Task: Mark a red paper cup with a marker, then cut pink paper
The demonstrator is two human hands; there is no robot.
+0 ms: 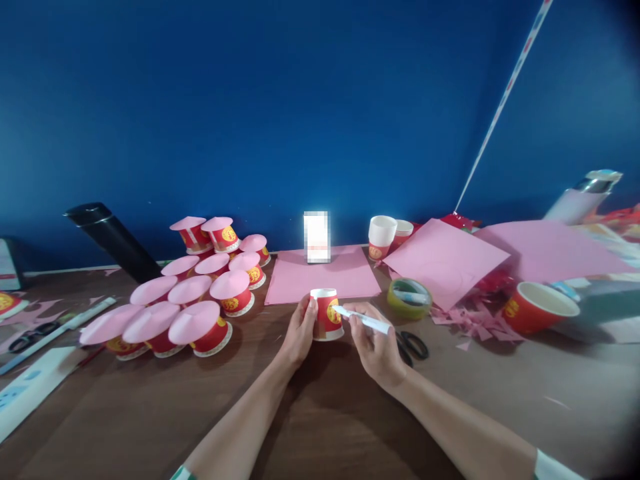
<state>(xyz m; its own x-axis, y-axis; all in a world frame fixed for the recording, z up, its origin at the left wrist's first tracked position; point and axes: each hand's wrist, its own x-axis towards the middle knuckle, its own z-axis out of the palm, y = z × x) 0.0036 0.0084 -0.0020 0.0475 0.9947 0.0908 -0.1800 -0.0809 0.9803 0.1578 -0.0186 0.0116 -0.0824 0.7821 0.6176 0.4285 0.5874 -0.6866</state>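
My left hand (297,337) is closed around the left side of a red paper cup (324,328), which stands upside down on the table in front of me. A yellow round emblem and a white top band show on the cup. In my right hand (376,352), between thumb and fingers, is a slim white pen (371,322). Its tip points left at the upper right side of the cup, close to the emblem; whether it touches I cannot tell. Black-handled scissors (416,345) lie just right of my right hand, partly hidden.
Several upturned red cups with pink paper cone tops (195,325) stand at the left. Behind my hands are pink paper sheets (290,277) and a bright phone (317,237). A tape roll (410,300), stacked cups (382,233) and pink scraps (485,323) are at the right.
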